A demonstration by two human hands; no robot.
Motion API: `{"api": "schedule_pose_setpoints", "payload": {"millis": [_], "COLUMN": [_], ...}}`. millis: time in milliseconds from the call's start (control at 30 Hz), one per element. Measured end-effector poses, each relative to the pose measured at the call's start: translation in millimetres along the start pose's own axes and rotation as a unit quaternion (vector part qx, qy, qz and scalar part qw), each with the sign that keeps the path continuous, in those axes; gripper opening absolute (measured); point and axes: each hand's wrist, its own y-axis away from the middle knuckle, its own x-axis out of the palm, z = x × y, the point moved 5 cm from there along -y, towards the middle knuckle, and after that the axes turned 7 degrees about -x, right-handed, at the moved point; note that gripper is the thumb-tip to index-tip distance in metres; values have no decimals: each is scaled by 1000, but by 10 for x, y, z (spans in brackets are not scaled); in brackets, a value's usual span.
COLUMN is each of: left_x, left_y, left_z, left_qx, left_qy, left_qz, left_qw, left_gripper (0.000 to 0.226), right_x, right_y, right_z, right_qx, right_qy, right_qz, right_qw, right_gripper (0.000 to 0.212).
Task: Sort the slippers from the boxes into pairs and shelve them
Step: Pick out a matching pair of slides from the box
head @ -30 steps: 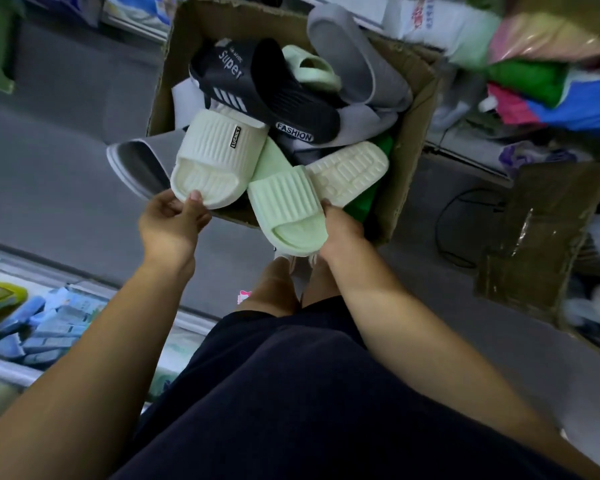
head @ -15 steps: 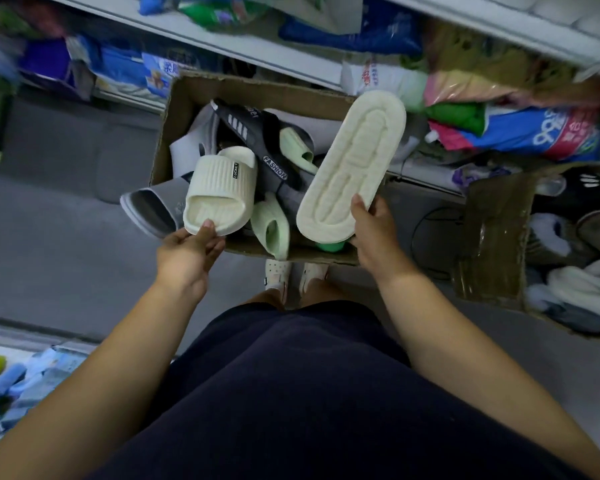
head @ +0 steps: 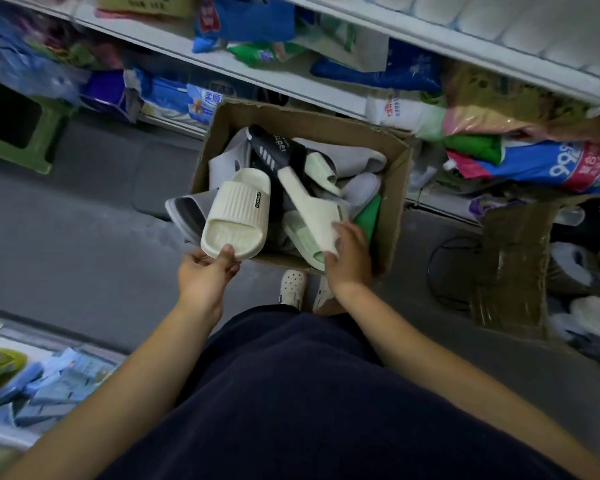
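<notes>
Pinching cream slipper [head: 236, 216] at toe rim in left hand [head: 205, 273], clasping second cream slipper [head: 312, 209], probably its mate, in curled right hand [head: 349, 256]; judging both light, bendy foam, best gripped at rims.

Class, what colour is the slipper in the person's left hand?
Cream-white slipper with a ribbed strap; head view shows it best.

We wear a dark navy garment [head: 302, 393], 2 white clogs [head: 292, 285] dotted with small round holes, and our forearms [head: 136, 368] are bare.
</notes>
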Motion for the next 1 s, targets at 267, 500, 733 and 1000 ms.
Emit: {"api": "schedule_pose_setpoints", "payload": {"millis": [267, 500, 733, 1000], "left_x": [-121, -253, -284, 445], "left_y": [6, 97, 242, 456], "left_z": [243, 375, 398, 371], "left_qx": [10, 7, -33, -69], "left_qy": [-23, -2, 76, 118], "left_qz": [-36, -43, -39, 118], "left_qw": [999, 999, 996, 983], "left_gripper": [33, 39, 43, 49], "right_x": [-15, 121, 293, -43], "right_y": [-12, -259, -423, -149], "right_z": [-143, -364, -510, 235], "right_qx": [35, 327, 332, 175], "right_qy": [-108, -336, -140, -340], "right_qz": [86, 108, 86, 211], "right_qw": [990, 876, 929, 900], "right_gripper": [42, 33, 38, 45]}}
